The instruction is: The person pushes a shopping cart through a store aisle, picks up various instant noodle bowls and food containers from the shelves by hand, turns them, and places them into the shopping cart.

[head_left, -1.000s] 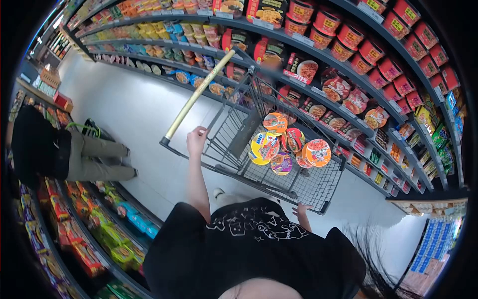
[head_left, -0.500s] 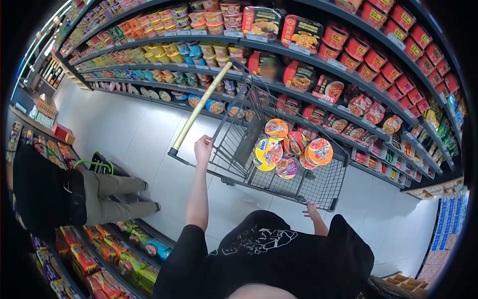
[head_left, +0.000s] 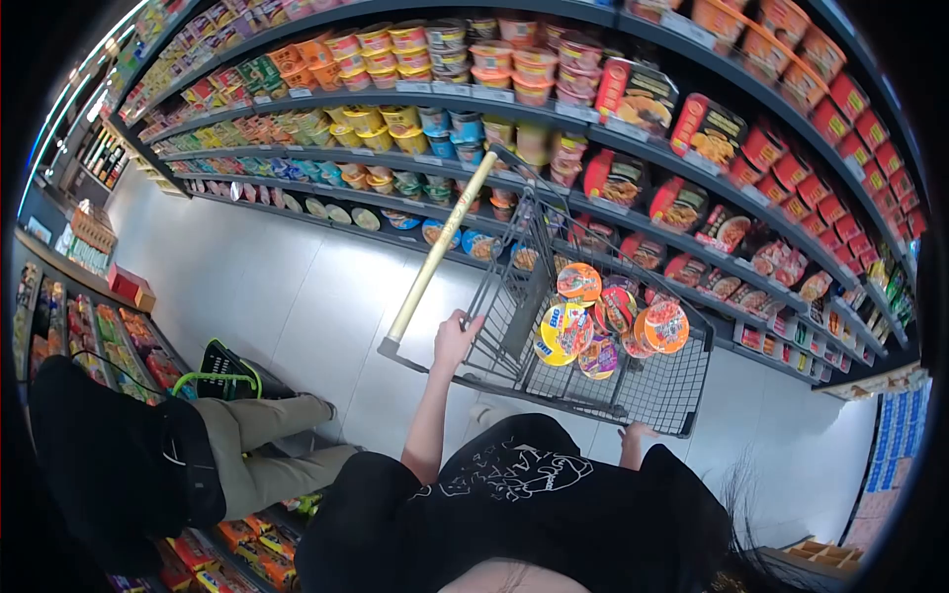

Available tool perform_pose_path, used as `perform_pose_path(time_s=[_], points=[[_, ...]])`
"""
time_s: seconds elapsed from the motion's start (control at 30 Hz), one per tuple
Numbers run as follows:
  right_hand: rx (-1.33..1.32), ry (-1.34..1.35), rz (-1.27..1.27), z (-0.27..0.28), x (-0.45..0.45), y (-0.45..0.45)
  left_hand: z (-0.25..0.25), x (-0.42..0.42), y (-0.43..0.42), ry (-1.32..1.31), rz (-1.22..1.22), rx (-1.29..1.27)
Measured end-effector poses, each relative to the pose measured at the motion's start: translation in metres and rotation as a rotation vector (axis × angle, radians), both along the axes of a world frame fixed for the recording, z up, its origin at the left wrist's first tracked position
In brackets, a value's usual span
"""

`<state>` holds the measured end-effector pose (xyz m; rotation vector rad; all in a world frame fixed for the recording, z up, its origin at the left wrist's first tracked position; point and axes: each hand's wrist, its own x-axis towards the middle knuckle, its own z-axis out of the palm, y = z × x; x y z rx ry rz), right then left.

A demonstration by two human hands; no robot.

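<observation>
A dark wire shopping cart (head_left: 660, 403) with a pale yellow handle (head_left: 442, 247) stands crosswise in front of me. My left hand (head_left: 457, 339) is closed on the cart's near rim, close to the handle end. At the opposite end, my right hand (head_left: 635, 443) lies against the near corner of the rim with its fingers stretched out. In the basket sits a cluster of instant noodle bowls: a yellow bowl (head_left: 563, 334), a purple bowl (head_left: 598, 358), a red and black bowl (head_left: 617, 310) and orange-lidded bowls (head_left: 666, 326). Some are partly hidden behind others.
Shelves (head_left: 554, 107) full of cup noodles and boxed meals run along the cart's far side. To the left stands another person (head_left: 109, 465) in dark top and khaki trousers, near a black and green shopping basket (head_left: 219, 379). Packaged food shelves (head_left: 94, 336) line the near side.
The shelves have slid rightward in view more than the cart, so the cart now stands farther left along them. My hands have moved with it. The other person appears closer to me.
</observation>
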<state>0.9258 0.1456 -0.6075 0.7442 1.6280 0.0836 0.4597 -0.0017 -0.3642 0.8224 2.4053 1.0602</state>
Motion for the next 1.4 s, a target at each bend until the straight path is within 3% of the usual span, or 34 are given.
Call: perform_pose_path(time_s=[0.17, 0.23, 0.57, 0.63, 0.67, 0.77, 0.8, 0.83, 0.9, 0.93, 1.0, 1.13, 1.3, 1.33, 1.4], points=[[-0.004, 0.044, -0.297, 0.035, -0.102, -0.042, 0.011, -0.061, -0.032, -0.017, 0.020, 0.003], [-0.105, -0.034, 0.060, 0.038, -0.127, -0.060, 0.014, -0.092, -0.049, -0.028, 0.020, -0.020], [-0.027, -0.093, 0.021, 0.009, -0.274, -0.156, 0.011, -0.253, -0.125, 0.059, -0.071, 0.003], [-0.116, -0.199, 0.262, -0.071, -0.286, -0.167, 0.012, -0.285, -0.140, 0.087, -0.099, -0.028], [-0.120, -0.193, 0.267, -0.060, -0.314, -0.179, 0.009, -0.303, -0.147, 0.109, -0.112, -0.033], [0.378, 0.078, -0.520, 0.006, -0.399, -0.205, 0.014, -0.357, -0.170, 0.045, -0.136, -0.067], [-0.085, -0.219, -0.136, -0.137, -0.359, -0.180, 0.012, -0.375, -0.178, 0.059, -0.139, -0.066], [0.090, -0.002, -0.405, -0.134, -0.358, -0.189, 0.011, -0.393, -0.184, 0.073, -0.142, -0.062], [0.171, 0.224, -0.671, -0.129, -0.376, -0.210, 0.017, -0.424, -0.200, 0.020, -0.103, -0.055], [0.199, 0.515, -0.926, -0.128, -0.388, -0.220, 0.020, -0.441, -0.208, -0.009, -0.097, -0.025], [0.172, 0.266, -0.677, -0.087, -0.432, -0.236, 0.024, -0.475, -0.220, -0.067, -0.077, 0.004], [0.117, 0.278, -0.558, -0.009, -0.524, -0.269, 0.024, -0.545, -0.246, -0.107, -0.100, 0.019], [0.083, 0.367, -0.459, 0.014, -0.641, -0.297, 0.023, -0.631, -0.274, 0.022, -0.193, -0.084], [0.075, 0.397, -0.441, 0.015, -0.668, -0.303, -0.004, -0.640, -0.283, 0.184, -0.163, 0.042], [0.068, 0.438, -0.428, 0.022, -0.711, -0.317, 0.024, -0.688, -0.294, 0.129, -0.224, -0.049]])
